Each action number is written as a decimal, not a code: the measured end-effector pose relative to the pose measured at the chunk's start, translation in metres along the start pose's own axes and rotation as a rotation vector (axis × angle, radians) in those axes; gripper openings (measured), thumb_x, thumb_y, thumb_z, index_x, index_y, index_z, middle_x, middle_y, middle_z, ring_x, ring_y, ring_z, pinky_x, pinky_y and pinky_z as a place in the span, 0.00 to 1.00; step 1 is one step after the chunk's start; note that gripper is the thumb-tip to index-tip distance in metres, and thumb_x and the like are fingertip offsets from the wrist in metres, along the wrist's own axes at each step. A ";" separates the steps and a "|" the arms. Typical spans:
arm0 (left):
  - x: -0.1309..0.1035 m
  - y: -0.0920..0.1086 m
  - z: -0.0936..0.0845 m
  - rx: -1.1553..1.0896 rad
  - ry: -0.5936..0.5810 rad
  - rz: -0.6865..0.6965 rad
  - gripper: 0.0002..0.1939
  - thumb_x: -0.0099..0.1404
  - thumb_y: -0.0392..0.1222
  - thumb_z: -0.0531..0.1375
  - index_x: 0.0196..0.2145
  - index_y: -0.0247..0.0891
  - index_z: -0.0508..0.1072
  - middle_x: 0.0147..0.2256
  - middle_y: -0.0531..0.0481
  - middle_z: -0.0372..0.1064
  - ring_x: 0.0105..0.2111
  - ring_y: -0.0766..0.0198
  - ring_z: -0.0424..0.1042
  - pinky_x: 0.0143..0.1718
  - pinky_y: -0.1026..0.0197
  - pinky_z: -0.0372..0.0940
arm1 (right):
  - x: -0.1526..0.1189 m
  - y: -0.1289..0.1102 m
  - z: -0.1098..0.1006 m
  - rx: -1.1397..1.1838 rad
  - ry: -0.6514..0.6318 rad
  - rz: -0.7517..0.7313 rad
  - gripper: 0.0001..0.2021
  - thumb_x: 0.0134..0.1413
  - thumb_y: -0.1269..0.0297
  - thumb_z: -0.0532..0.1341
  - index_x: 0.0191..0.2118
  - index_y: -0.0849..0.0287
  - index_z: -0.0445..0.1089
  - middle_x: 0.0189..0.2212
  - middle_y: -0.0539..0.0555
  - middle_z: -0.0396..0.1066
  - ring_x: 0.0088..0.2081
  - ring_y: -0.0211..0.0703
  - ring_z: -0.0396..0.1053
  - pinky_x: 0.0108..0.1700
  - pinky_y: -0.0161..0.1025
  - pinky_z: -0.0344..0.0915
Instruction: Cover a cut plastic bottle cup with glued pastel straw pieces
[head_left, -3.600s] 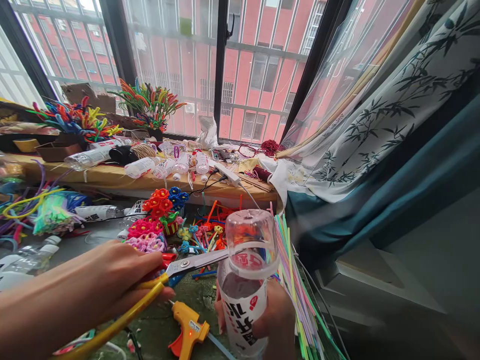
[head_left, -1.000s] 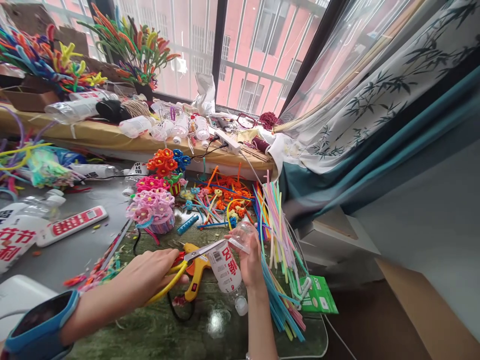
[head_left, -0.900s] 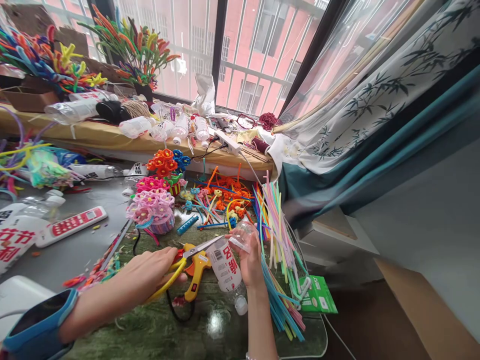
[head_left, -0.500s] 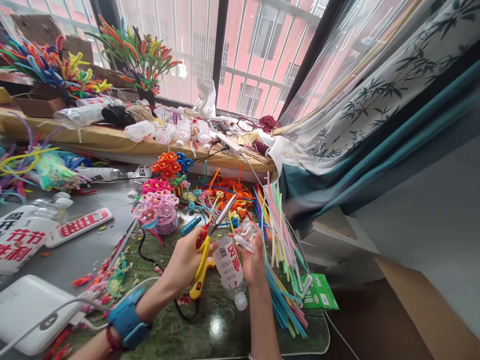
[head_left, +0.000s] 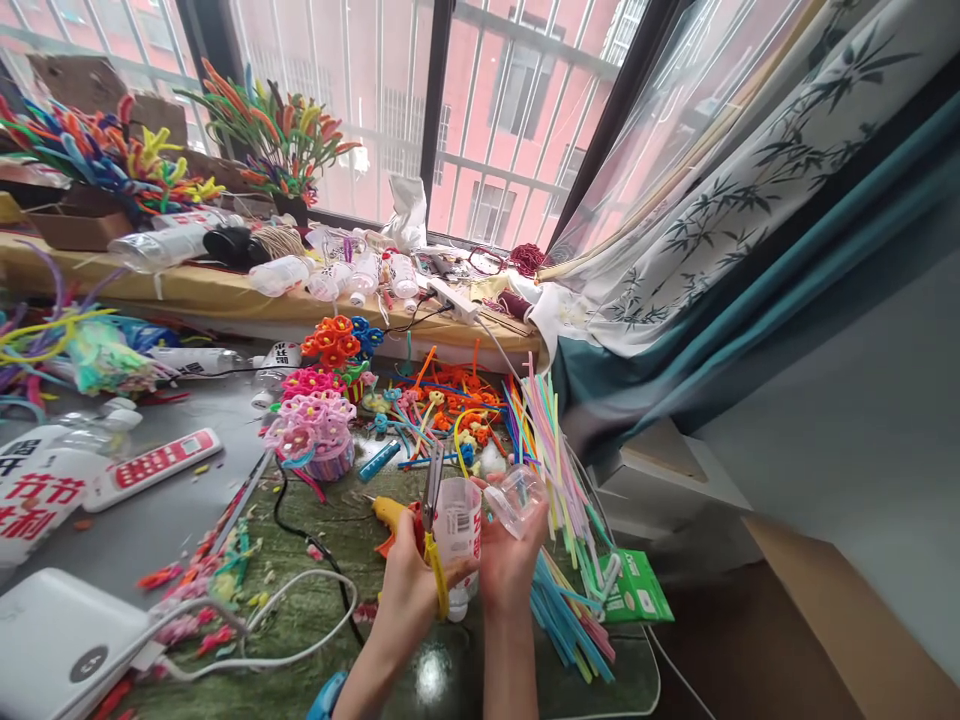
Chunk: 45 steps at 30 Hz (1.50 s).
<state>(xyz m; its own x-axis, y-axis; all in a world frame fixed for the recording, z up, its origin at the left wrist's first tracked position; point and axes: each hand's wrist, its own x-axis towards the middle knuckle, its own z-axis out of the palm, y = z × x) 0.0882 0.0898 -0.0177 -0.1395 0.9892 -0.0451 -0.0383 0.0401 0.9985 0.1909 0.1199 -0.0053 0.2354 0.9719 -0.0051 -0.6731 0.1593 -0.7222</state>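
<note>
My left hand (head_left: 409, 585) is closed around scissors (head_left: 436, 575) with yellow handles, their blades pointing up and away. Beside the blades stands a cut plastic bottle (head_left: 459, 525), open end up and cap end down, with a white label printed in red. A left finger lies across it; whether my right hand also supports it I cannot tell. My right hand (head_left: 510, 570) holds a clear cut-off bottle piece (head_left: 516, 500), tilted in the fingers and apart from the bottle. Just left of the scissors a yellow-orange glue gun (head_left: 391, 515) lies on the green mat (head_left: 315, 610).
Pipe-cleaner flowers (head_left: 311, 425) stand behind my hands, near a blue tube-like item (head_left: 379, 460). Bundled pastel stems (head_left: 559, 470) and a green packet (head_left: 637, 585) lie to the right. A white power bank (head_left: 67, 640) and its cable occupy the left front. Bottles line the windowsill (head_left: 300, 305).
The scissors have swung more upright and moved nearer, beside the bottle's open end. My left hand has shifted right and down; my right hand with the clear piece has moved slightly right.
</note>
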 end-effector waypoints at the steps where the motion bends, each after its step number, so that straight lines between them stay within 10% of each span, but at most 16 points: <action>1: 0.000 0.000 0.002 0.009 0.019 0.003 0.27 0.46 0.48 0.71 0.38 0.41 0.61 0.32 0.51 0.72 0.34 0.54 0.75 0.35 0.56 0.70 | -0.001 0.001 0.000 0.007 0.025 -0.017 0.22 0.61 0.40 0.49 0.47 0.49 0.67 0.37 0.55 0.73 0.39 0.49 0.75 0.40 0.48 0.74; 13: -0.008 0.008 0.003 0.040 0.129 -0.004 0.22 0.48 0.49 0.69 0.36 0.40 0.64 0.30 0.52 0.73 0.29 0.58 0.73 0.30 0.60 0.68 | 0.000 0.000 0.006 -0.154 0.094 -0.243 0.16 0.60 0.48 0.57 0.49 0.49 0.61 0.37 0.51 0.70 0.34 0.44 0.73 0.39 0.45 0.72; 21: -0.010 0.008 -0.009 0.042 0.143 -0.062 0.23 0.46 0.53 0.70 0.33 0.42 0.63 0.28 0.54 0.74 0.30 0.55 0.76 0.31 0.56 0.71 | 0.030 -0.042 -0.008 -0.248 0.084 -0.508 0.16 0.59 0.50 0.58 0.49 0.47 0.59 0.40 0.50 0.70 0.37 0.44 0.73 0.46 0.50 0.68; 29: -0.008 0.018 -0.018 0.012 0.155 -0.050 0.25 0.47 0.53 0.70 0.36 0.41 0.64 0.30 0.52 0.75 0.31 0.55 0.76 0.32 0.57 0.72 | 0.034 0.010 -0.036 -0.641 -0.049 -0.139 0.29 0.49 0.57 0.68 0.55 0.55 0.61 0.42 0.55 0.73 0.42 0.46 0.73 0.46 0.44 0.68; 34: -0.005 0.032 -0.028 -0.044 0.122 -0.058 0.25 0.47 0.53 0.71 0.36 0.41 0.64 0.32 0.51 0.76 0.33 0.53 0.77 0.32 0.57 0.72 | 0.027 0.036 -0.044 -0.881 -0.036 -0.161 0.27 0.41 0.63 0.72 0.50 0.56 0.69 0.33 0.50 0.73 0.25 0.39 0.68 0.33 0.39 0.67; 38: -0.002 0.040 -0.033 -0.057 0.112 -0.030 0.25 0.47 0.53 0.71 0.35 0.41 0.63 0.30 0.51 0.76 0.30 0.55 0.76 0.31 0.58 0.71 | 0.027 0.034 -0.040 -0.819 -0.095 -0.195 0.23 0.35 0.66 0.74 0.42 0.54 0.74 0.39 0.52 0.75 0.38 0.47 0.72 0.41 0.41 0.70; 45: 0.002 0.049 -0.043 -0.056 0.146 -0.007 0.25 0.45 0.52 0.72 0.33 0.39 0.65 0.29 0.52 0.75 0.28 0.58 0.75 0.28 0.60 0.70 | 0.036 0.038 -0.047 -0.739 -0.074 -0.133 0.22 0.53 0.49 0.63 0.47 0.59 0.65 0.41 0.59 0.73 0.34 0.48 0.75 0.35 0.44 0.73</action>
<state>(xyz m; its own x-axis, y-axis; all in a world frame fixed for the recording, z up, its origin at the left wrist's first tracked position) 0.0437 0.0874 0.0295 -0.2811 0.9578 -0.0608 -0.0941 0.0356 0.9949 0.2071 0.1529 -0.0655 0.2163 0.9659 0.1425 0.0096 0.1438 -0.9896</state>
